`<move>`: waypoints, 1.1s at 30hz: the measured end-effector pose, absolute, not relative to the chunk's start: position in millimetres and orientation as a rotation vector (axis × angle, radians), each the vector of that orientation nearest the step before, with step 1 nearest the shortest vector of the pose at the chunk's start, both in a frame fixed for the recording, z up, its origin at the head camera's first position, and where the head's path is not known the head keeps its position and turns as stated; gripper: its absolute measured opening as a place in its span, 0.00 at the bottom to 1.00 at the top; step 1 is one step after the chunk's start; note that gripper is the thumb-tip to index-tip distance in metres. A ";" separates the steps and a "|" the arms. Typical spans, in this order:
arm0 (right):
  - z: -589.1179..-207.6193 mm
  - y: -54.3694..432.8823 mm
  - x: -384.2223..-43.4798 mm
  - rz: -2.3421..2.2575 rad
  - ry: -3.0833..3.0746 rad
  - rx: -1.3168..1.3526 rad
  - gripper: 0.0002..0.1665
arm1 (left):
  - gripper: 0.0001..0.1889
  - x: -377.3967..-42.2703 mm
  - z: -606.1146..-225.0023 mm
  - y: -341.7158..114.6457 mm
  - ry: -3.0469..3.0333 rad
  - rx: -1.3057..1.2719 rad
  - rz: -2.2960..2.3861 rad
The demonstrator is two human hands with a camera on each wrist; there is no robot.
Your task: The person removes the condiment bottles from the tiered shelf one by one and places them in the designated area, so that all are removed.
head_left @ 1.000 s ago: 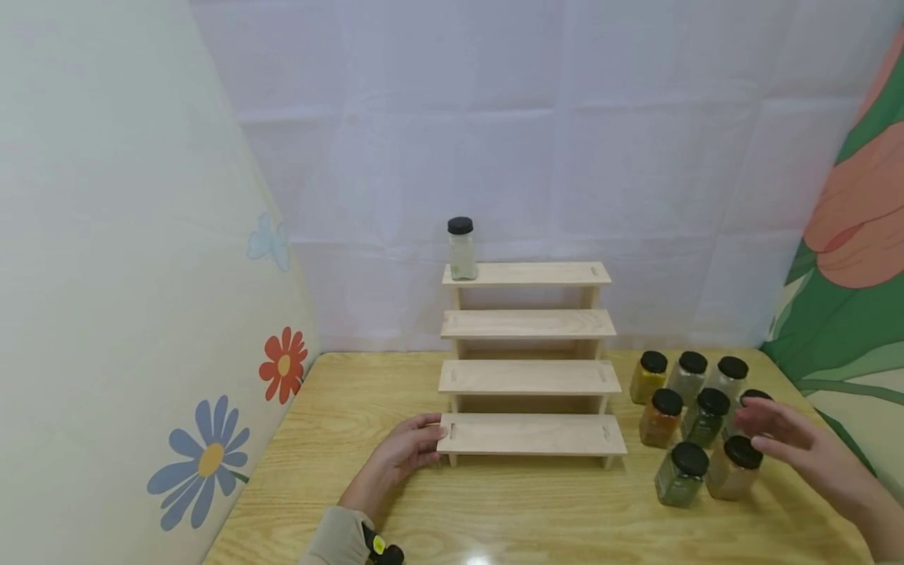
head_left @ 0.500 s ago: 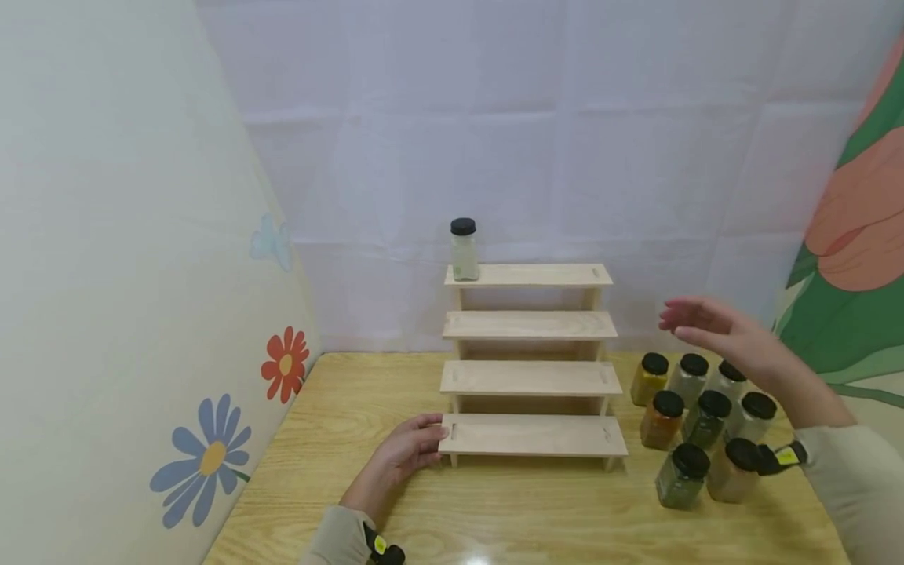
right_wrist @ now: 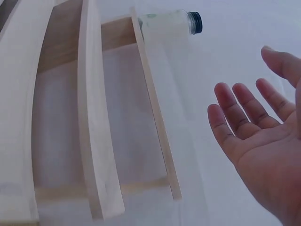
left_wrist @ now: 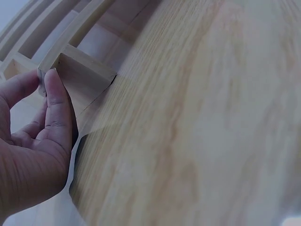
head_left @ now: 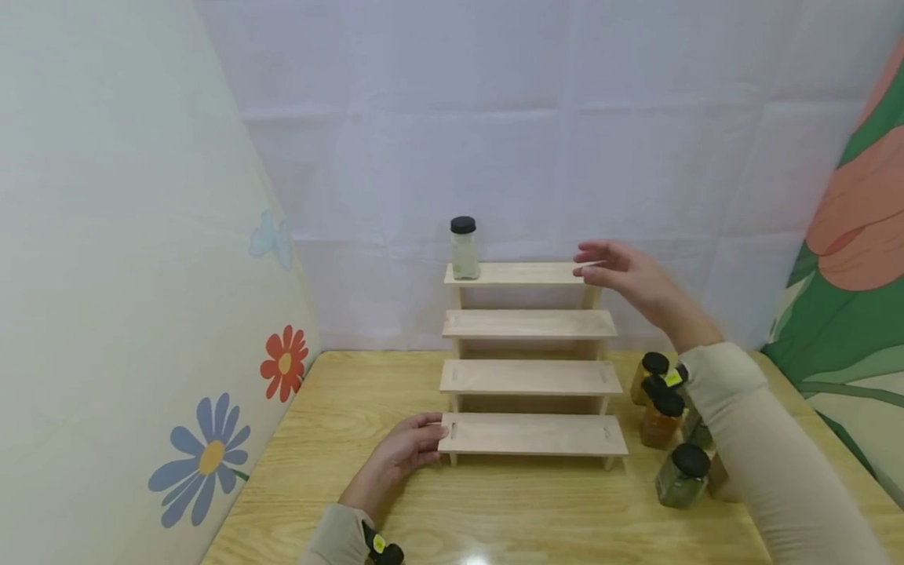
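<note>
A four-tier wooden step shelf [head_left: 530, 377] stands on the table. My left hand [head_left: 410, 449] pinches the left end of its lowest board between thumb and fingers; the left wrist view shows the hand [left_wrist: 40, 132] at the board's edge. Near the right end of the top tier, my right hand [head_left: 628, 278] is in the air with nothing in it. Its fingers are spread and slightly bent in the right wrist view, where the palm [right_wrist: 268, 155] faces the camera. A glass jar [head_left: 464, 255] with a black lid and pale contents stands at the top tier's left end.
Several black-lidded spice jars stand to the right, among them a yellow one [head_left: 644, 384], an orange one [head_left: 660, 428] and a green one [head_left: 679, 482]. My right sleeve [head_left: 770, 439] hides others. A white cloth [head_left: 395, 157] hangs behind the shelf on the wooden table [head_left: 339, 392].
My right hand has moved from above the spice jars up and left to the shelf's top tier, without a jar. My left hand has kept its place on the lowest board.
</note>
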State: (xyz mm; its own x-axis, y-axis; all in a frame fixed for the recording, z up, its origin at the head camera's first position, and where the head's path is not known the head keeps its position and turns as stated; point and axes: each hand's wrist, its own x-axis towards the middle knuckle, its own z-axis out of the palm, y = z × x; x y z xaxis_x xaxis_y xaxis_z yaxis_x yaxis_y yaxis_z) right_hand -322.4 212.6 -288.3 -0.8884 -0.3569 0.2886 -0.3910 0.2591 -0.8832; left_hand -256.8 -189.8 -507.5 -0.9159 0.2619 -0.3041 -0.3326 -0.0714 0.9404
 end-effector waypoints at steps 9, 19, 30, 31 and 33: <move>-278.6 160.8 -354.6 1.999 -2.312 0.709 0.33 | 0.32 -254.9 -510.0 -190.1 1.822 -0.069 2.033; -268.5 100.7 -381.2 2.180 -2.136 0.576 0.31 | 0.31 -249.5 -506.5 -189.9 1.825 -0.064 2.035; -277.1 63.4 -399.1 2.033 -2.162 0.535 0.33 | 0.31 -244.5 -508.7 -189.6 1.827 -0.060 2.046; -277.1 60.7 -399.3 2.037 -2.164 0.536 0.34 | 0.31 -244.1 -508.4 -189.7 1.826 -0.062 2.047; -276.6 55.6 -399.5 2.043 -2.177 0.541 0.35 | 0.30 -244.0 -508.2 -190.0 1.823 -0.068 2.047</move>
State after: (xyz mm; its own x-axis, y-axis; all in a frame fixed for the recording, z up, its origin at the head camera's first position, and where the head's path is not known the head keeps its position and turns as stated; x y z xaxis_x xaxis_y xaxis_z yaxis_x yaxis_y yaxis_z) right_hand -399.5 55.6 -276.6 -0.9308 -0.1834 0.3163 -0.3273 0.0322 -0.9444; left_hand -244.0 -190.0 -508.2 -0.9200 0.2588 -0.2941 -0.3219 -0.0716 0.9440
